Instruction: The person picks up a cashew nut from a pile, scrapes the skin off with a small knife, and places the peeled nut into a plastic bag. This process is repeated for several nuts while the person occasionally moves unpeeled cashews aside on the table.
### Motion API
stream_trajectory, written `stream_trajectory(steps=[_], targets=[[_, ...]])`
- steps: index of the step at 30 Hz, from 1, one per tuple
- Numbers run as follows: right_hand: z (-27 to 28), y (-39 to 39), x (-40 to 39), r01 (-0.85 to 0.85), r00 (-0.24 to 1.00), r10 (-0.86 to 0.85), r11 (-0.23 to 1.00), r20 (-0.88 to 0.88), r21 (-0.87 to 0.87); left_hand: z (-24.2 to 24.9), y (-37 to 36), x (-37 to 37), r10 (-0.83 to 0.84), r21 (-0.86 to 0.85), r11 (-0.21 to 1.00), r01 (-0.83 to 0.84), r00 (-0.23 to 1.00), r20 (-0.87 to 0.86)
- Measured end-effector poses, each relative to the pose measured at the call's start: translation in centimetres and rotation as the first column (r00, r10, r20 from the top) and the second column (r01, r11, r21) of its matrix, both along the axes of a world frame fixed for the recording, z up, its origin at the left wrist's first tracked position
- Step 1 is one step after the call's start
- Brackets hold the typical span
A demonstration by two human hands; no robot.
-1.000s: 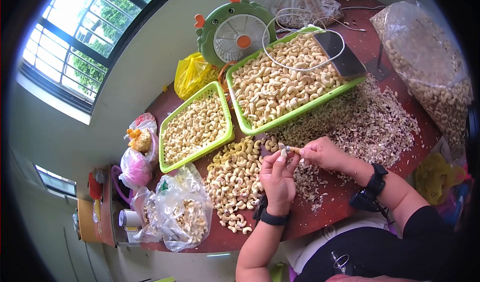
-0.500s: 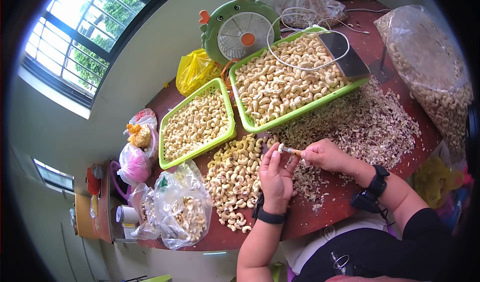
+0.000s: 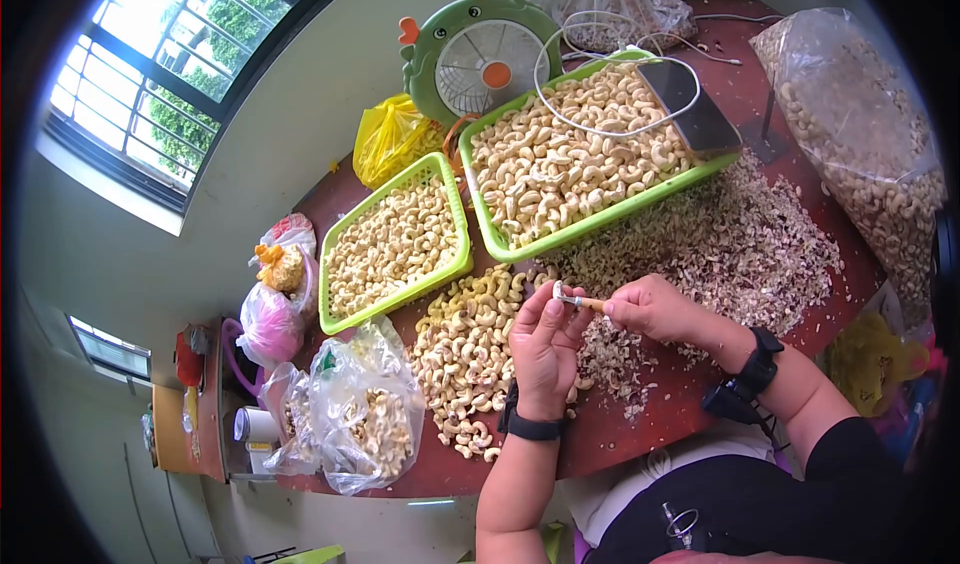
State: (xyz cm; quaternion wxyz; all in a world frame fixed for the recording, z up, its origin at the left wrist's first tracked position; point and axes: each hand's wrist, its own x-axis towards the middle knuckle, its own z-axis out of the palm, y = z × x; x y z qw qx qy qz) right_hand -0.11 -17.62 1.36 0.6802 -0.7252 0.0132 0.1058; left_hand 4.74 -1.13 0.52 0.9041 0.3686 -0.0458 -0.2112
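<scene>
My left hand is raised over the table, palm up, pinching a cashew nut between thumb and fingertips. In my right hand is a small knife with a light wooden handle. Its short blade points left and meets the nut, or nearly so; the exact contact is too small to tell. Loose cashews lie in a pile left of my left hand, some with brownish skin. Beyond and below my right hand spreads a heap of papery skins.
Behind stand a small green basket and a larger green basket, both full of cashews. A phone with a white cable rests on the larger one. Around them are a green fan, a clear bag and a tall sack of nuts.
My left hand has shifted slightly left with the cashew, its fingers turned a little. The knife tip has moved slightly left with it; the baskets and piles look the same.
</scene>
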Motion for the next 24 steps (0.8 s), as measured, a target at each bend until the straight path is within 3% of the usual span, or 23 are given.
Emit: stream_trajectory(steps=[14, 24], targets=[[-0.4, 0.0, 0.2, 0.097, 0.991, -0.077, 0.976, 0.106, -0.195, -0.1, -0.6, -0.7, 0.112, 0.057, 0.992, -0.111, 0.994, -0.018], [-0.9, -0.1, 0.5, 0.087, 0.996, -0.085, 0.994, 0.029, -0.066, -0.4, -1.0, -0.8, 0.105, 0.044, 0.994, -0.103, 0.993, -0.05]])
